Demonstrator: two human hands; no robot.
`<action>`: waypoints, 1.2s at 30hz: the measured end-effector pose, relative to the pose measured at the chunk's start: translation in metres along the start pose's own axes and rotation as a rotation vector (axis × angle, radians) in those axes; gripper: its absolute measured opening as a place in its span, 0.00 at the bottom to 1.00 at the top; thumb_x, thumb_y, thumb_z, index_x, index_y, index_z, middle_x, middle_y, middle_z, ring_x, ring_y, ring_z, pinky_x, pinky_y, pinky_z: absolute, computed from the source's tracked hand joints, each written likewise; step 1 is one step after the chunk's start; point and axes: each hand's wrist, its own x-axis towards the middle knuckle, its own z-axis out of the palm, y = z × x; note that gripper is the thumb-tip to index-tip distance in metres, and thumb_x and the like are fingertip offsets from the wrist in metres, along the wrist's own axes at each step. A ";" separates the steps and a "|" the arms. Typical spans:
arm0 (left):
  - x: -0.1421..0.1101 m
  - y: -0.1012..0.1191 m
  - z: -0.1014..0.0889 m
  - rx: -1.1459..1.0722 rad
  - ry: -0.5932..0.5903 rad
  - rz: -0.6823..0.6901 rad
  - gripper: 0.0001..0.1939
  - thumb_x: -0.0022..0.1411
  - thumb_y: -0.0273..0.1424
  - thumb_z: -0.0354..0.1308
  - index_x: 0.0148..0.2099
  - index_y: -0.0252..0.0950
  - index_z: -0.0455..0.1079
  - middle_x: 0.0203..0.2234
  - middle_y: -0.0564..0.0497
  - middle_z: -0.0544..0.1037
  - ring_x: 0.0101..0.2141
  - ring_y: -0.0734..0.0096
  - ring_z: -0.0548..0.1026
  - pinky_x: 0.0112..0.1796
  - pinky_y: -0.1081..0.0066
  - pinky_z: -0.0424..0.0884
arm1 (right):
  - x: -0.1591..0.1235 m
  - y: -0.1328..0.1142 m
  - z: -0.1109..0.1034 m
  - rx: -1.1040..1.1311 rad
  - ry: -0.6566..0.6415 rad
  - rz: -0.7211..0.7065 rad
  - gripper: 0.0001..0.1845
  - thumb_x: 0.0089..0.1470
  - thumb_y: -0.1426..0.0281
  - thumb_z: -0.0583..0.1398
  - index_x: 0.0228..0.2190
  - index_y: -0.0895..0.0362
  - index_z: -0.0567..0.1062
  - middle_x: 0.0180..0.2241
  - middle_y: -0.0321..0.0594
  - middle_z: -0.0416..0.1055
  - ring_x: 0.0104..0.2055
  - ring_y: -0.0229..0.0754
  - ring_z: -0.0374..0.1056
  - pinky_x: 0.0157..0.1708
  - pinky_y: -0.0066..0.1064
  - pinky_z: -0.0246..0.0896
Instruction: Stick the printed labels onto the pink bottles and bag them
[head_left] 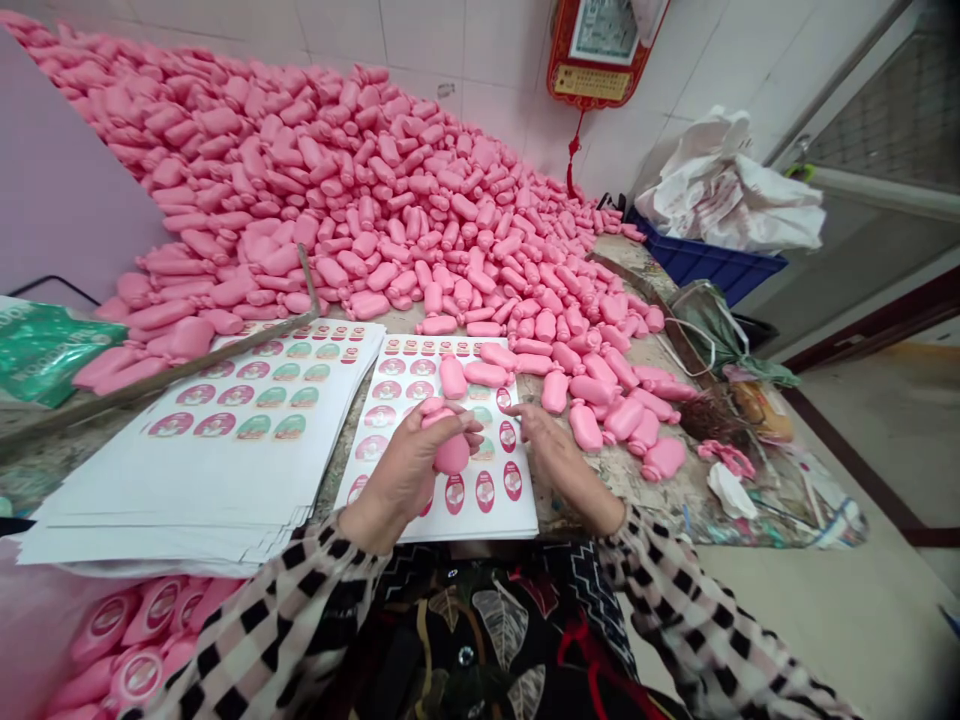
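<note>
My left hand [411,462] is closed around a small pink plastic bottle [452,452], held tilted above a sheet of stickers [420,485]. On that sheet are rows of pink and green labels and red oval ones. My right hand [559,458] is at the sheet's right edge, thumb and forefinger close together beside a red oval sticker [504,398]. Whether that sticker is lifted, or what the fingertips pinch, is too small to make out. Several loose pink bottles [486,374] lie at the top of the sheet.
A huge heap of pink bottles [337,190] covers the table's back. To the left are a stack of sticker sheets [202,480], a metal rod [187,375] and a green packet [60,350]. A blue crate [705,255] holds white bags. Labelled bottles [142,675] sit below left.
</note>
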 end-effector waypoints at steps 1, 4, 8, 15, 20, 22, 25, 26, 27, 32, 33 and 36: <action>0.005 0.003 -0.001 0.154 -0.006 0.012 0.10 0.52 0.33 0.62 0.34 0.35 0.66 0.26 0.50 0.74 0.26 0.68 0.73 0.31 0.68 0.70 | 0.009 0.007 -0.008 -0.110 0.053 -0.006 0.20 0.62 0.58 0.45 0.40 0.55 0.71 0.38 0.39 0.70 0.41 0.41 0.65 0.42 0.33 0.59; 0.023 0.001 -0.001 0.792 -0.112 0.192 0.08 0.53 0.34 0.60 0.35 0.36 0.69 0.27 0.50 0.74 0.29 0.64 0.73 0.34 0.65 0.69 | 0.029 0.022 -0.019 -0.459 0.124 -0.033 0.15 0.60 0.62 0.49 0.38 0.54 0.73 0.38 0.40 0.71 0.42 0.42 0.65 0.41 0.32 0.57; 0.043 -0.015 0.003 1.407 -0.308 0.421 0.19 0.57 0.35 0.55 0.51 0.39 0.68 0.49 0.46 0.71 0.46 0.57 0.71 0.46 0.62 0.65 | 0.040 0.026 -0.013 -0.717 0.176 -0.059 0.12 0.60 0.65 0.50 0.37 0.52 0.72 0.38 0.38 0.71 0.39 0.42 0.67 0.34 0.30 0.54; 0.052 -0.025 0.008 1.729 -0.382 0.427 0.23 0.59 0.44 0.52 0.55 0.44 0.65 0.57 0.43 0.63 0.40 0.55 0.75 0.37 0.61 0.69 | 0.053 0.024 -0.009 -0.895 0.176 -0.074 0.12 0.59 0.64 0.50 0.36 0.52 0.72 0.39 0.39 0.71 0.37 0.43 0.67 0.28 0.31 0.50; 0.051 -0.026 0.006 1.763 -0.390 0.427 0.24 0.59 0.45 0.51 0.56 0.44 0.64 0.57 0.41 0.62 0.40 0.53 0.74 0.38 0.60 0.69 | 0.060 0.023 -0.017 -0.890 0.095 -0.137 0.11 0.59 0.65 0.51 0.32 0.54 0.72 0.37 0.39 0.71 0.38 0.41 0.66 0.29 0.30 0.50; 0.052 -0.026 0.006 1.774 -0.390 0.427 0.25 0.59 0.45 0.51 0.56 0.44 0.64 0.58 0.40 0.62 0.41 0.52 0.74 0.38 0.60 0.69 | 0.062 0.025 -0.020 -0.870 0.067 -0.154 0.11 0.58 0.66 0.51 0.31 0.54 0.72 0.36 0.38 0.71 0.38 0.40 0.66 0.29 0.30 0.50; 0.053 -0.026 0.005 1.791 -0.393 0.429 0.26 0.59 0.46 0.51 0.58 0.45 0.63 0.59 0.41 0.61 0.41 0.51 0.74 0.38 0.59 0.69 | 0.066 0.029 -0.024 -0.815 0.048 -0.177 0.09 0.57 0.65 0.53 0.31 0.54 0.72 0.36 0.36 0.71 0.37 0.39 0.66 0.29 0.29 0.50; 0.054 -0.025 0.005 1.797 -0.395 0.427 0.26 0.59 0.46 0.51 0.58 0.46 0.62 0.59 0.42 0.61 0.41 0.51 0.74 0.38 0.59 0.69 | 0.067 0.031 -0.025 -0.793 0.042 -0.182 0.08 0.57 0.65 0.54 0.31 0.53 0.72 0.36 0.36 0.71 0.37 0.39 0.66 0.29 0.28 0.51; 0.054 -0.025 0.005 1.801 -0.399 0.426 0.27 0.59 0.46 0.51 0.59 0.46 0.62 0.59 0.42 0.61 0.41 0.50 0.74 0.38 0.59 0.69 | 0.067 0.032 -0.026 -0.772 0.036 -0.186 0.08 0.57 0.65 0.54 0.31 0.53 0.72 0.36 0.35 0.71 0.38 0.39 0.66 0.30 0.28 0.51; 0.054 -0.025 0.004 1.816 -0.401 0.441 0.27 0.59 0.47 0.50 0.59 0.46 0.62 0.59 0.42 0.60 0.41 0.50 0.74 0.38 0.58 0.69 | 0.067 0.036 -0.025 -0.709 0.014 -0.195 0.08 0.56 0.66 0.55 0.30 0.53 0.72 0.35 0.34 0.72 0.37 0.39 0.66 0.31 0.28 0.52; 0.054 -0.026 0.004 1.817 -0.402 0.445 0.27 0.59 0.48 0.49 0.59 0.46 0.61 0.59 0.42 0.60 0.41 0.50 0.74 0.38 0.59 0.69 | 0.065 0.035 -0.023 -0.699 0.024 -0.177 0.08 0.56 0.65 0.55 0.30 0.53 0.72 0.35 0.34 0.72 0.37 0.39 0.66 0.31 0.28 0.52; 0.055 -0.028 0.003 1.819 -0.410 0.455 0.27 0.60 0.48 0.49 0.59 0.47 0.61 0.59 0.42 0.60 0.41 0.52 0.74 0.38 0.59 0.68 | 0.061 0.034 -0.014 -0.671 0.099 -0.063 0.09 0.56 0.65 0.53 0.31 0.54 0.72 0.34 0.36 0.72 0.35 0.40 0.66 0.29 0.29 0.51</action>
